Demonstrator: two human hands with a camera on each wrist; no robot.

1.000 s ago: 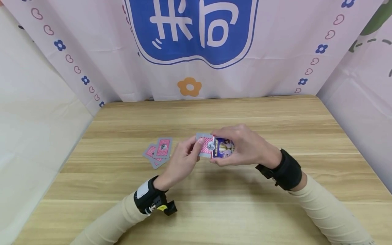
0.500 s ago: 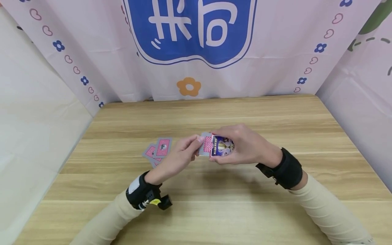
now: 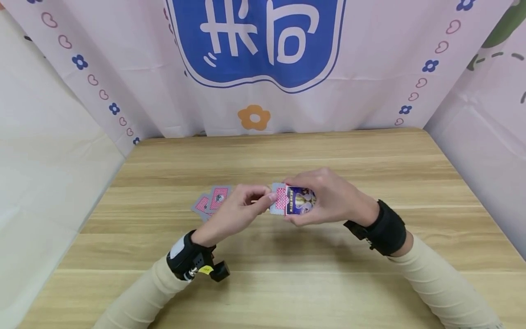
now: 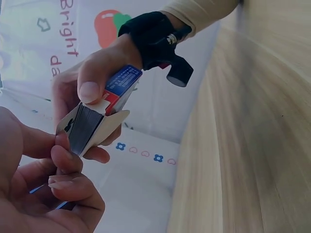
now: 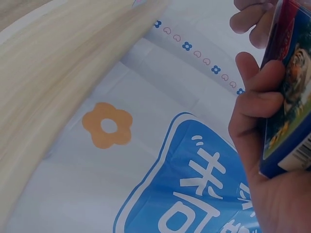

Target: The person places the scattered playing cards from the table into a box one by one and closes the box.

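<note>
My right hand [image 3: 334, 196] grips a card box [image 3: 301, 200] with a blue printed face and holds it above the table. A playing card [image 3: 281, 195] with a pink patterned back and grey border sticks out of its left end. Thumb and finger of my left hand [image 3: 236, 205] pinch the outer edge of this card. In the left wrist view, the stacked edges of a card deck [image 4: 86, 128] show inside the box's open end, next to a pale flap [image 4: 111, 127]. A tiger picture marks the box [image 5: 296, 73] in the right wrist view.
Several loose playing cards [image 3: 219, 198] lie overlapping, backs up, on the wood-grain table [image 3: 328, 283], partly hidden by my left hand. A printed cloth [image 3: 164, 91] hangs behind the table's far edge, with pale cloth on both sides.
The card sticks out of the box less than a second ago, and its central emblem no longer shows. My left hand has turned and its wrist has moved left. The right hand stays nearly still.
</note>
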